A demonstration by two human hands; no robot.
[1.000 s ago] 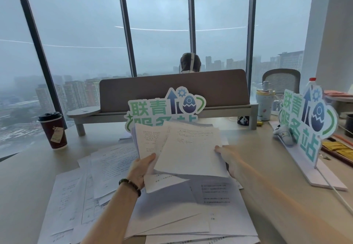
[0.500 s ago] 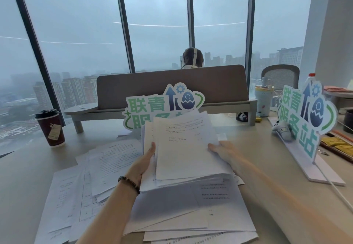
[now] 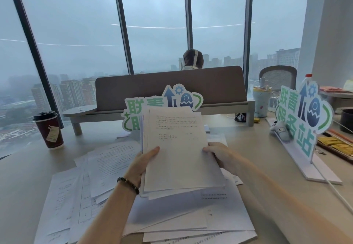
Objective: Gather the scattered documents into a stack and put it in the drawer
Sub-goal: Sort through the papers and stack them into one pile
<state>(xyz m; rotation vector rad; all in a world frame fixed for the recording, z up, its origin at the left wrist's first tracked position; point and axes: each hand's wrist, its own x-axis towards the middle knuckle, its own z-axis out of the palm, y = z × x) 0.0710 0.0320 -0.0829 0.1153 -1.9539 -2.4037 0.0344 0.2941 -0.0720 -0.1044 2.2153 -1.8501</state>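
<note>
At far left of desk: lidded paper coffee cup, upright, well apart from the papers. Right of it: loose documents fanned and overlapping on the desk, not yet gathered. Left hand, beaded bracelet at wrist: fingers curled round left edge of the held stack, thumb on top sheet. Stack raised and tilted up off the desk, edges only partly squared; lower sheets stick out at the bottom left corner. Beneath it, more sheets spread flat. Right hand: fingers pinch right edge of the same stack. Behind: green sign; second sign and computer mouse at right. Drawer not in view.

Risks, judged: protruding lower sheets likely to slip out if either grip loosens during squaring. Tapping the stack on the uneven layer below could skew it. Sweeping left for remaining sheets could reach the cup; a tip would wet the papers.
</note>
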